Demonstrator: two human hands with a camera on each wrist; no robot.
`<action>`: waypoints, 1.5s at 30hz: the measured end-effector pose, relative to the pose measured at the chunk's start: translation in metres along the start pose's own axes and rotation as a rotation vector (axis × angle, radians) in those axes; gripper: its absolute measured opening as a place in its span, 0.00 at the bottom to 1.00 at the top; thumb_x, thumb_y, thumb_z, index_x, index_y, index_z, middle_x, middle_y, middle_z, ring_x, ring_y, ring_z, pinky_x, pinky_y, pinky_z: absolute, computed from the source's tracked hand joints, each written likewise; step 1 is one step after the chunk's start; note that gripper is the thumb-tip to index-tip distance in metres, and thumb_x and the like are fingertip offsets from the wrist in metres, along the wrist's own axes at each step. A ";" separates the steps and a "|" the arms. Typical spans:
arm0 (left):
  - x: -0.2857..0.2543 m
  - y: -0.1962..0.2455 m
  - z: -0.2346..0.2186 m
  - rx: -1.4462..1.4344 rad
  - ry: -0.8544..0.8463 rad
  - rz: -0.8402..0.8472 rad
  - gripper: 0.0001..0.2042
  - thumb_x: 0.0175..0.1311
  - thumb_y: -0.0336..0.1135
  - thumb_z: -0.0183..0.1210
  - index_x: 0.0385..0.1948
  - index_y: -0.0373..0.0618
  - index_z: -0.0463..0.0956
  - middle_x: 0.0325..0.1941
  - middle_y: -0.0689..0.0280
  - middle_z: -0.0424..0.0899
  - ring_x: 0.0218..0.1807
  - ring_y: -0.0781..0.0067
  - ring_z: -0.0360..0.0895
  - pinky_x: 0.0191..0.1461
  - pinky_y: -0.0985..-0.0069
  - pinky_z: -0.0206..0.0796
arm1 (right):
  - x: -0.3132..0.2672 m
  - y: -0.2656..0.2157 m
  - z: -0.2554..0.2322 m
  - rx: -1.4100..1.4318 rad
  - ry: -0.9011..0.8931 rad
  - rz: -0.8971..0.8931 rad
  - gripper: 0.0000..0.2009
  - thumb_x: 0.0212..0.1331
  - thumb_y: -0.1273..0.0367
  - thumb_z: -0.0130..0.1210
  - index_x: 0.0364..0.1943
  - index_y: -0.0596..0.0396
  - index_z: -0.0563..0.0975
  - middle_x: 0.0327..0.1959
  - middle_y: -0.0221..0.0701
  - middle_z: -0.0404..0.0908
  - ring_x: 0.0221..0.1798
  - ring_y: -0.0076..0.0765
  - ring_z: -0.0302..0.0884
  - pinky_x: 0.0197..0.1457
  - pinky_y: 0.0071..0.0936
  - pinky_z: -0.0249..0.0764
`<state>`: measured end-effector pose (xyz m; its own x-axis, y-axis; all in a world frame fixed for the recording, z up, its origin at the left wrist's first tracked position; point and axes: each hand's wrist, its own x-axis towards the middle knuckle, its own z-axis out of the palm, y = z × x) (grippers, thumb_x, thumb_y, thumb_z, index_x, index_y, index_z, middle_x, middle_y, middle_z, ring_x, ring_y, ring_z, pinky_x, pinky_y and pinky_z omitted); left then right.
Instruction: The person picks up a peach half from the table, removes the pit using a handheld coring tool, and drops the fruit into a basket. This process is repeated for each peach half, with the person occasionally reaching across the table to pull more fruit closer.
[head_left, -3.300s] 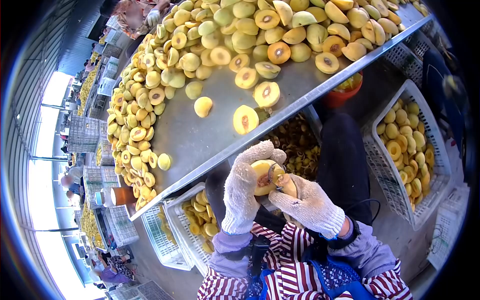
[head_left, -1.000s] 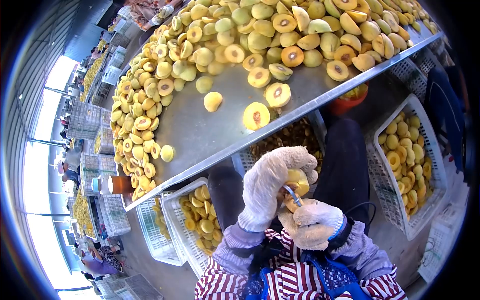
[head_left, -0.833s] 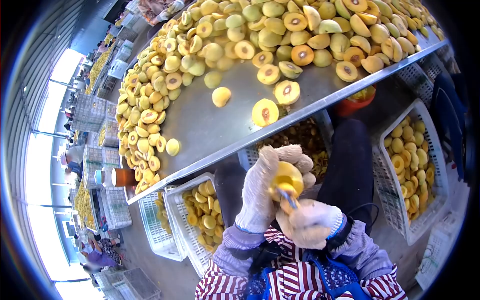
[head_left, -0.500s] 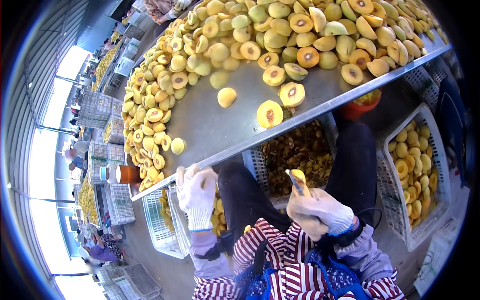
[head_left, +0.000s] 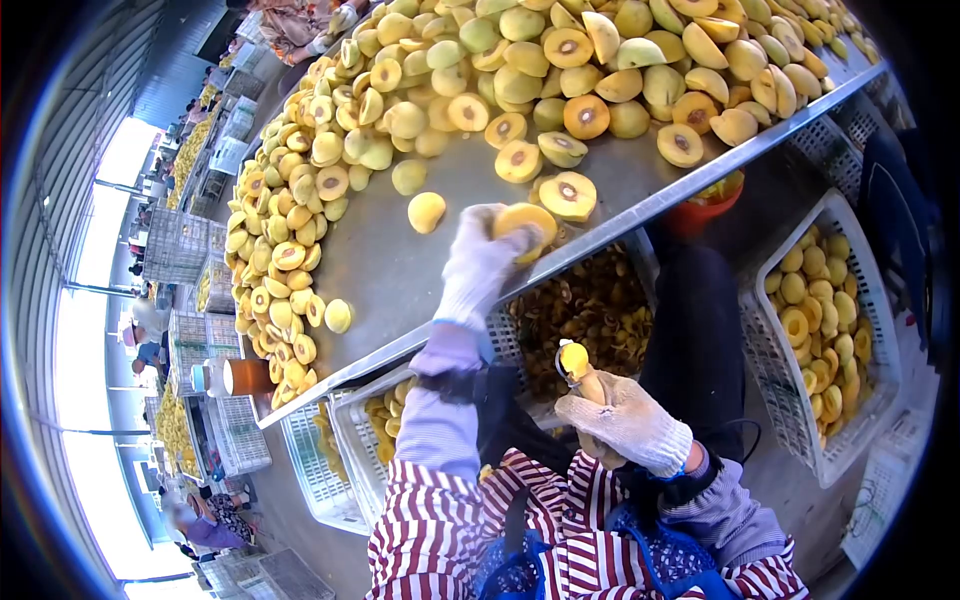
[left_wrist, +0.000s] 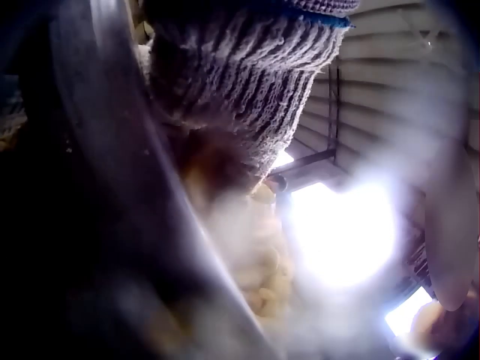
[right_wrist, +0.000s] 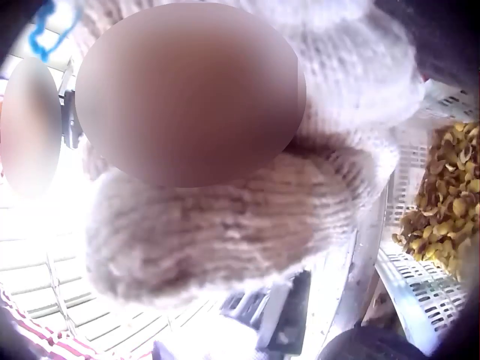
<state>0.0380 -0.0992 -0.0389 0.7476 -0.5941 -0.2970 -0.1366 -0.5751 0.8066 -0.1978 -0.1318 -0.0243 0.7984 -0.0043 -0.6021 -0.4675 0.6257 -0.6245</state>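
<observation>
In the head view the gloved left hand (head_left: 478, 262) reaches over the metal table (head_left: 400, 265) and grips a yellow fruit half (head_left: 524, 222) near the table's front edge. Another cut half (head_left: 567, 196) lies just right of it, its brown centre facing up. Lower down, above the lap, the gloved right hand (head_left: 630, 422) holds a tool (head_left: 592, 386) by its handle; a yellow piece of fruit (head_left: 573, 358) sits at the tool's metal end. The left wrist view is blurred, showing the glove's ribbed cuff (left_wrist: 232, 67). Curled glove fingers (right_wrist: 217, 232) fill the right wrist view.
A large heap of fruit halves (head_left: 520, 70) covers the table's far and left parts. Below the edge stand a crate of dark scraps (head_left: 580, 320), a crate of fruit at right (head_left: 815, 330), crates at lower left (head_left: 335, 480) and a red bucket (head_left: 708, 210).
The left hand has moved from the table's lower left edge, up and right, and now grips a fruit half. The right hand still holds the tool, slightly lower and left in view.
</observation>
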 end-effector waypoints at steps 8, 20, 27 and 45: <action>-0.109 -0.008 -0.018 0.257 0.013 0.420 0.29 0.59 0.40 0.69 0.60 0.40 0.69 0.53 0.57 0.81 0.51 0.66 0.80 0.55 0.70 0.76 | 0.010 0.021 -0.003 -0.687 0.174 -0.185 0.23 0.61 0.48 0.56 0.45 0.54 0.76 0.35 0.48 0.83 0.40 0.58 0.82 0.43 0.41 0.76; -0.146 -0.023 0.006 -0.722 -0.118 0.181 0.32 0.71 0.58 0.52 0.62 0.35 0.68 0.58 0.54 0.77 0.59 0.65 0.76 0.63 0.70 0.68 | -0.001 0.023 0.014 -0.529 0.127 -0.273 0.22 0.60 0.50 0.60 0.43 0.55 0.77 0.36 0.46 0.84 0.41 0.54 0.84 0.43 0.38 0.77; -0.156 -0.013 0.016 -0.700 -0.039 0.274 0.29 0.72 0.55 0.52 0.59 0.35 0.72 0.57 0.55 0.80 0.58 0.64 0.77 0.62 0.72 0.69 | -0.004 0.022 0.019 -0.371 0.019 -0.268 0.19 0.63 0.54 0.59 0.42 0.56 0.76 0.31 0.37 0.84 0.33 0.41 0.83 0.37 0.34 0.77; -0.147 0.006 0.013 -0.196 0.001 0.613 0.14 0.66 0.35 0.61 0.47 0.35 0.81 0.48 0.55 0.86 0.47 0.65 0.85 0.51 0.71 0.76 | -0.015 0.020 -0.012 0.380 -0.613 0.199 0.14 0.69 0.58 0.54 0.33 0.53 0.73 0.12 0.22 0.67 0.08 0.17 0.57 0.10 0.18 0.55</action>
<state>-0.0812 -0.0221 0.0032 0.5718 -0.7819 0.2482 -0.4182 -0.0175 0.9082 -0.2234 -0.1285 -0.0341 0.8326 0.5033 -0.2313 -0.5508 0.7962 -0.2504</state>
